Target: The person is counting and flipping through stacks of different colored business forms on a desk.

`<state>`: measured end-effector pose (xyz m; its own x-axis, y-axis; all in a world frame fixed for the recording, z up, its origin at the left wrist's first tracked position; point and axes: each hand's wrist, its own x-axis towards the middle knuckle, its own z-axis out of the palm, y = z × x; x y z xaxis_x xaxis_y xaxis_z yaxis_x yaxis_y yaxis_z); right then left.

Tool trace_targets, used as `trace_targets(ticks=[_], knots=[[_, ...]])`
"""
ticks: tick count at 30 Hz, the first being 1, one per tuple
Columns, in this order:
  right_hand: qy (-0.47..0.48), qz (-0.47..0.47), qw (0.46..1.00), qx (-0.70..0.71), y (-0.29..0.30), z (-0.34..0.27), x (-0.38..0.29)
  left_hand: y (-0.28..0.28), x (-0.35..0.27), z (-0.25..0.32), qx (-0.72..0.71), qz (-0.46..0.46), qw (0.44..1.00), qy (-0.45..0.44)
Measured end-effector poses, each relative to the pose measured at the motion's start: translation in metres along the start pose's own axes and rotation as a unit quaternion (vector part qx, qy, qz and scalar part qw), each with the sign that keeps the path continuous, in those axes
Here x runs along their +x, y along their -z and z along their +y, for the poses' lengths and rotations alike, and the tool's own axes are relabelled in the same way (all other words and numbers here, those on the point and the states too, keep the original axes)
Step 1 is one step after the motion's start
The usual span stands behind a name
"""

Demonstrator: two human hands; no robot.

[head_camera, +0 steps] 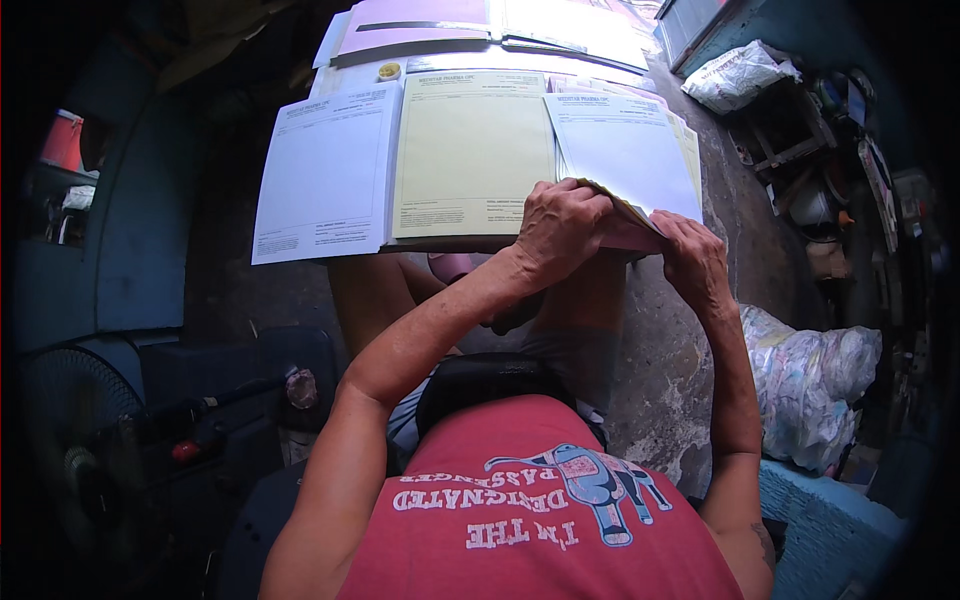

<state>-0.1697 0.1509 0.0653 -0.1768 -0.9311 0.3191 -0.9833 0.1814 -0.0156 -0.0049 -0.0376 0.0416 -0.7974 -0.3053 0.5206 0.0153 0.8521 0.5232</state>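
Note:
My left hand (566, 229) and my right hand (694, 255) grip the lower edge of a thin set of printed forms (619, 142) at the table's right front. The top sheet is white; yellow and pink edges show where the set bends up between my hands. Left of it lies a stack of yellow printed forms (472, 150). Farther left, white printed forms (326, 172) lie slightly tilted, their lower edge past the table's front. More yellow sheets (691, 150) stick out under the set at the right. My fingertips are partly hidden.
Pink paper stacks (420, 19) and white ones (574, 26) lie at the table's back, with long flat strips across them. A small round yellow container (389, 72) stands behind the forms. Wrapped bundles (802, 382) are at the right, a fan (82, 390) at the left.

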Motion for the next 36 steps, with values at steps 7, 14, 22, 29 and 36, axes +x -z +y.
trace_targets(ticks=[7, 14, 22, 29, 36], knots=[[-0.089, -0.025, 0.995, 0.041, 0.007, 0.007, 0.004, 0.085, -0.068, -0.048, 0.151, 0.122, 0.978, -0.073], [-0.106, -0.024, 0.992, 0.061, -0.002, 0.015, -0.002, 0.226, -0.198, -0.115, 0.421, 0.011, 0.898, 0.127], [-0.126, -0.009, 0.991, 0.047, -0.005, 0.017, -0.007, 0.251, -0.197, -0.121, 0.336, 0.096, 0.929, 0.122], [-0.159, -0.002, 0.986, 0.056, -0.002, 0.017, -0.002, 0.213, -0.117, -0.113, 0.206, 0.159, 0.964, 0.047], [-0.173, 0.003, 0.981, 0.083, -0.001, 0.012, -0.001, 0.144, -0.067, -0.096, 0.303, -0.053, 0.944, -0.122]])
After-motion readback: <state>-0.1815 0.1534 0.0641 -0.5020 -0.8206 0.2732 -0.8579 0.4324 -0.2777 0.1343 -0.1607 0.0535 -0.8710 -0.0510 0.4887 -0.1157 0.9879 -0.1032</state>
